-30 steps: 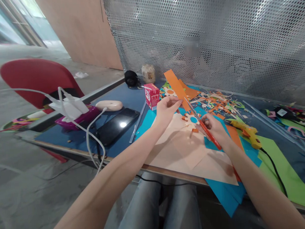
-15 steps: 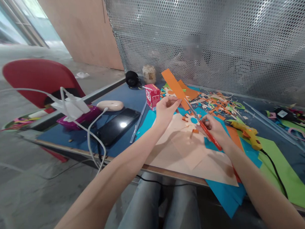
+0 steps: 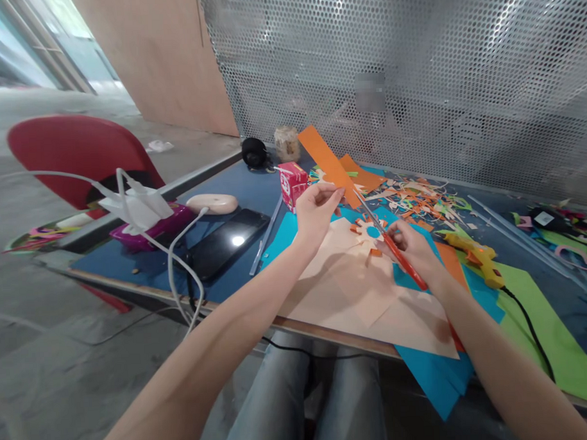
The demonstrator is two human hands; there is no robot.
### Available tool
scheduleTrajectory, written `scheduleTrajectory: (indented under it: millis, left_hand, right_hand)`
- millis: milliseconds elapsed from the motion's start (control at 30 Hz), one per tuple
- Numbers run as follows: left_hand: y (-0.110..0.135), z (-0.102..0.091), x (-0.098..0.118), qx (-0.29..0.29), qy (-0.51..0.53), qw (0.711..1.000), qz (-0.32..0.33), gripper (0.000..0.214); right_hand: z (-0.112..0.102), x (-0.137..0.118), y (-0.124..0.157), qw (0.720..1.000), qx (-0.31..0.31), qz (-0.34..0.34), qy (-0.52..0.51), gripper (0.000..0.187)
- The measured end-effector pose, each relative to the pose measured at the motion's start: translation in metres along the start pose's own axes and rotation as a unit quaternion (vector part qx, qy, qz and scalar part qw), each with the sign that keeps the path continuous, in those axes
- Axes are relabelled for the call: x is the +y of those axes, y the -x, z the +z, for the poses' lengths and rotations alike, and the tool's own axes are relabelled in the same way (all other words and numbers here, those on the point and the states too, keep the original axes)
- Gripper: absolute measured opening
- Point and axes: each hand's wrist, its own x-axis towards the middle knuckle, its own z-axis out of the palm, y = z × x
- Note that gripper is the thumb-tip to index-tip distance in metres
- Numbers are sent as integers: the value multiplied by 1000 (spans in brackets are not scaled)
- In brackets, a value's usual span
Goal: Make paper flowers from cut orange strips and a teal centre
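My left hand (image 3: 316, 206) pinches the lower end of an orange paper strip (image 3: 326, 158), which stands up tilted toward the far left. My right hand (image 3: 410, 247) grips red-handled scissors (image 3: 386, 239), whose blades point up-left to the strip near my left fingers. Below both hands lies a pale peach paper sheet (image 3: 368, 301) over blue paper (image 3: 436, 372). A peach cut-out with a blue centre and orange bits (image 3: 369, 231) rests between my hands.
A yellow glue gun (image 3: 475, 257) with a black cord lies right of my right hand on green paper (image 3: 542, 320). Paper scraps (image 3: 418, 199) litter the back. A red juice box (image 3: 293, 182), black phone (image 3: 224, 241), white chargers (image 3: 136, 206) and red chair (image 3: 74, 154) sit left.
The orange strip has swung to the left and leans further over. My left hand shifted slightly left. The scissors and my right hand have stayed nearly in place.
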Motion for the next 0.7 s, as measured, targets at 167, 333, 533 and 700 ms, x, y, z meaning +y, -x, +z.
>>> scheduleTrajectory:
  millis: [167, 333, 533, 700]
  left_hand:
    - [1, 1, 2, 3, -5, 1000, -3, 9]
    - [-2, -2, -2, 20, -13, 1000, 2, 12]
    - [-5, -4, -4, 33, -12, 999, 17, 11]
    - [-3, -2, -2, 25, 0, 1000, 18, 11]
  right_hand:
    - [-1, -2, 1, 1000, 5, -5, 3, 40]
    - [0, -2, 0, 1000, -6, -7, -1, 38]
    - [-1, -4, 1, 1000, -10, 9, 5, 38]
    - [0, -1, 0, 1000, -9, 1, 7, 38]
